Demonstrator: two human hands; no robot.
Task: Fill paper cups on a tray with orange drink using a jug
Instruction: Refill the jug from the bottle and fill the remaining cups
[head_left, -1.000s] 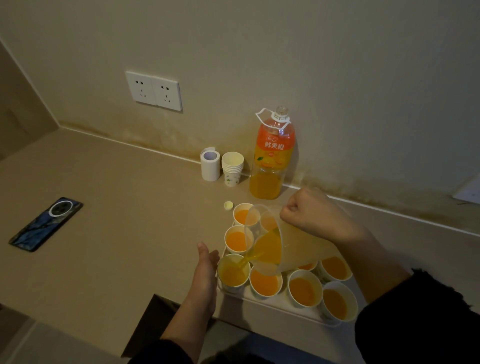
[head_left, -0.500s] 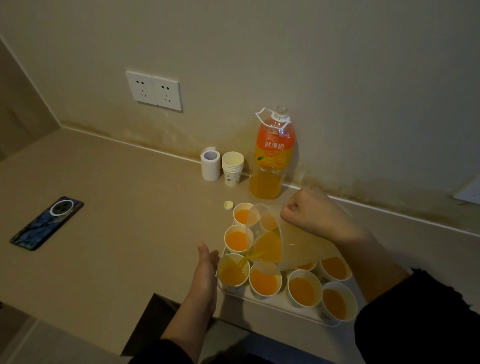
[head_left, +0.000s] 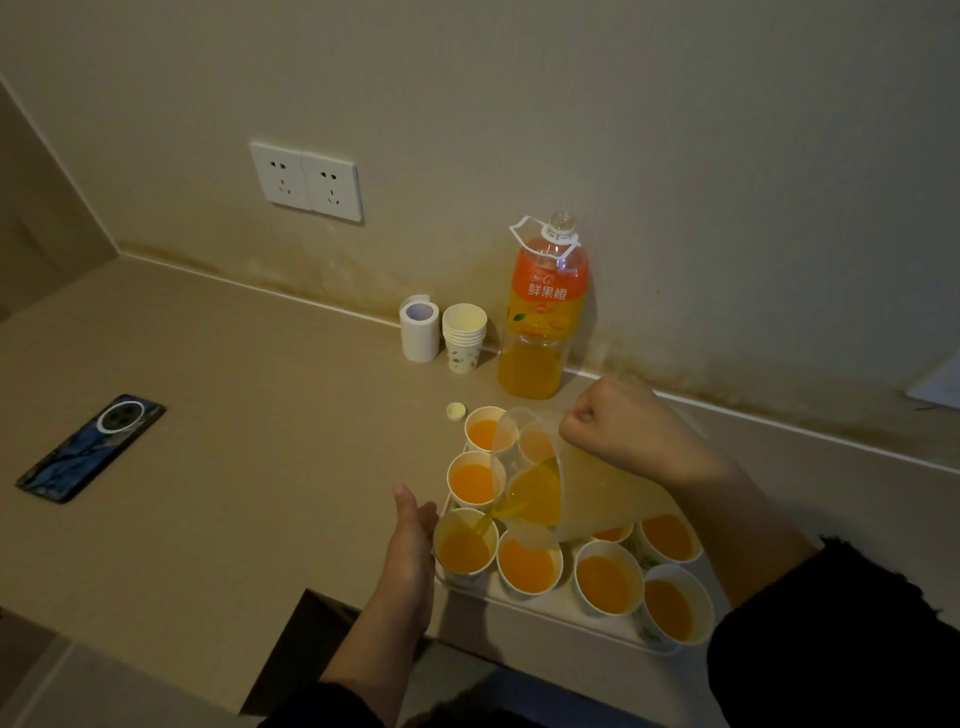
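Held flat and edge-on, the left hand is set with straight fingers on the counter at the left edge of the tray, just beside the near-left cup; whether that cup is touched cannot be told. A thin stream of orange drink is being received by this cup from the jug, which is tipped to the left with its spout down. The jug is gripped from above by the right hand, closed in a fist, and the handle is hidden under the fingers. The other cups on the tray are seen to hold orange drink; two are viewed through the jug's clear wall. A small yellow bottle cap is found on the counter just beyond the tray's far-left corner. Well to the left, a phone is laid flat. Against the wall, a white roll, a stack of empty cups and an uncapped, partly filled bottle are lined up side by side. A double socket is mounted on the wall above.
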